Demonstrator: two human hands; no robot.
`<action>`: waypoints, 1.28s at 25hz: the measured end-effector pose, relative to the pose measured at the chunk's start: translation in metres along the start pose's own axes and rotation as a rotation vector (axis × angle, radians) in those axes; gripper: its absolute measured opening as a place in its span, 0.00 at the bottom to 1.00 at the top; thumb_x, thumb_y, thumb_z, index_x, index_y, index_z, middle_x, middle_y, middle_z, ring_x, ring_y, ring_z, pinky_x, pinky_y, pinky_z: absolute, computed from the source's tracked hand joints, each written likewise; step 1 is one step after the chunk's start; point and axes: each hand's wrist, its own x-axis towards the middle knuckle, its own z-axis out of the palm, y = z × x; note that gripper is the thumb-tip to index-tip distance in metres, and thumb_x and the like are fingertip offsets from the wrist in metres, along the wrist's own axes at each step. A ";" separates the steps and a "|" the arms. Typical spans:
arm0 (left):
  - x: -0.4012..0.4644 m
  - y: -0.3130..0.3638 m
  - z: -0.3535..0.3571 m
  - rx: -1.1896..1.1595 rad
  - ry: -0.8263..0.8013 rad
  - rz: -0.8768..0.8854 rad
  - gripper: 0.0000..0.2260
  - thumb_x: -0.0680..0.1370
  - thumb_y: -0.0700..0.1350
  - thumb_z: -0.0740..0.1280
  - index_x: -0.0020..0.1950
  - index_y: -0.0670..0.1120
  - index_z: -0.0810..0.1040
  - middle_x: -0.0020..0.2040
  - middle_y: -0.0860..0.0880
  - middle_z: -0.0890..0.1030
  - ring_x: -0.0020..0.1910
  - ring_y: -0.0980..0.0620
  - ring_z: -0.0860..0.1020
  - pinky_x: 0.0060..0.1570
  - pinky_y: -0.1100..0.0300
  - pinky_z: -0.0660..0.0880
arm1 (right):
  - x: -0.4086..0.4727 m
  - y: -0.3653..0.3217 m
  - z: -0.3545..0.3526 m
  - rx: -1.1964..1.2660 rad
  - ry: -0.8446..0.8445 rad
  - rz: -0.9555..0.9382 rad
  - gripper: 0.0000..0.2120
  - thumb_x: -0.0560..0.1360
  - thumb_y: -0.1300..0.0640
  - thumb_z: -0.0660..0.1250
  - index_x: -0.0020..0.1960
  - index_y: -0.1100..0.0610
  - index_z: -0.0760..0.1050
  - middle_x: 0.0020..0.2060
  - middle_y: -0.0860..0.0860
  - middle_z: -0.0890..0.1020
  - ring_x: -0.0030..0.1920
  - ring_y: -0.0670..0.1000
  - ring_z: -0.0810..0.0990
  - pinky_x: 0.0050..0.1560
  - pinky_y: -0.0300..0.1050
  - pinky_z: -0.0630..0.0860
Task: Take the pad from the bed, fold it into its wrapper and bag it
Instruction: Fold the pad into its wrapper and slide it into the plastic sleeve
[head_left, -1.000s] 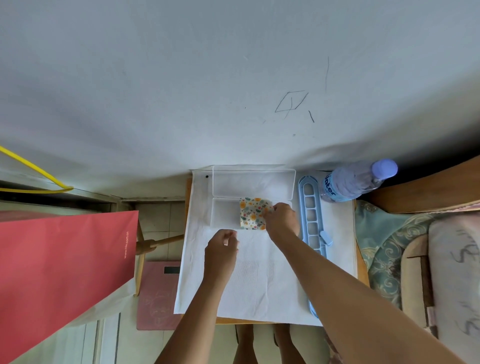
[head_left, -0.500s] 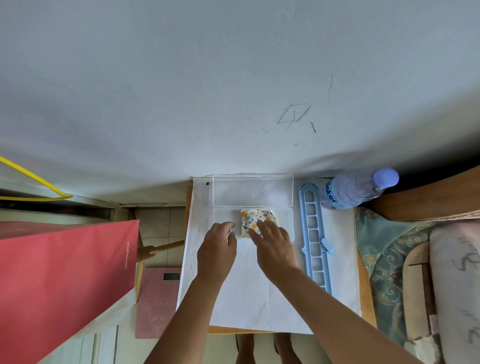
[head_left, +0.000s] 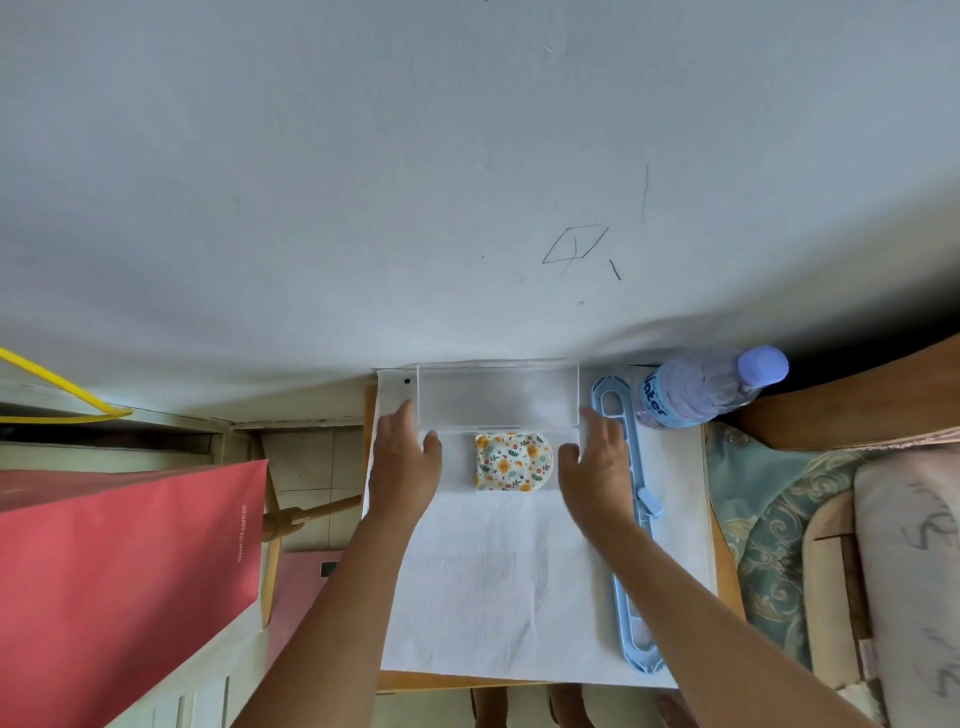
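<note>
Floral-printed pad (head_left: 511, 461), folded in its wrapper, lay in the clear plastic box (head_left: 497, 405) at the table's far edge, on the white cloth (head_left: 498, 597). Flanked by the left hand (head_left: 402, 460) and right hand (head_left: 597, 462), fingers spread open, holding nothing, set against the box's two ends. Lay beside: blue hanger (head_left: 631, 519) rightward, water bottle (head_left: 701, 387) at far right corner. Red bag (head_left: 119, 571) stood left.
</note>
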 end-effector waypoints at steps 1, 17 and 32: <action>0.009 0.000 0.000 0.019 -0.021 -0.053 0.26 0.78 0.44 0.62 0.75 0.43 0.59 0.73 0.40 0.65 0.70 0.41 0.67 0.65 0.52 0.66 | 0.010 -0.001 -0.005 0.093 -0.048 0.131 0.24 0.75 0.64 0.58 0.71 0.59 0.61 0.66 0.59 0.70 0.63 0.60 0.70 0.62 0.54 0.71; -0.048 0.006 -0.027 0.065 0.150 0.304 0.23 0.75 0.55 0.56 0.60 0.43 0.78 0.59 0.42 0.78 0.60 0.43 0.74 0.59 0.44 0.73 | -0.006 0.017 -0.043 0.364 -0.214 -0.015 0.21 0.71 0.70 0.60 0.50 0.44 0.72 0.54 0.51 0.77 0.56 0.50 0.74 0.55 0.40 0.67; -0.092 -0.037 0.027 0.850 -0.249 0.422 0.37 0.56 0.50 0.80 0.65 0.52 0.77 0.66 0.43 0.77 0.65 0.39 0.76 0.58 0.32 0.73 | -0.087 0.041 0.039 -0.704 -0.387 -0.266 0.40 0.76 0.55 0.55 0.68 0.46 0.24 0.68 0.49 0.25 0.68 0.61 0.24 0.67 0.70 0.30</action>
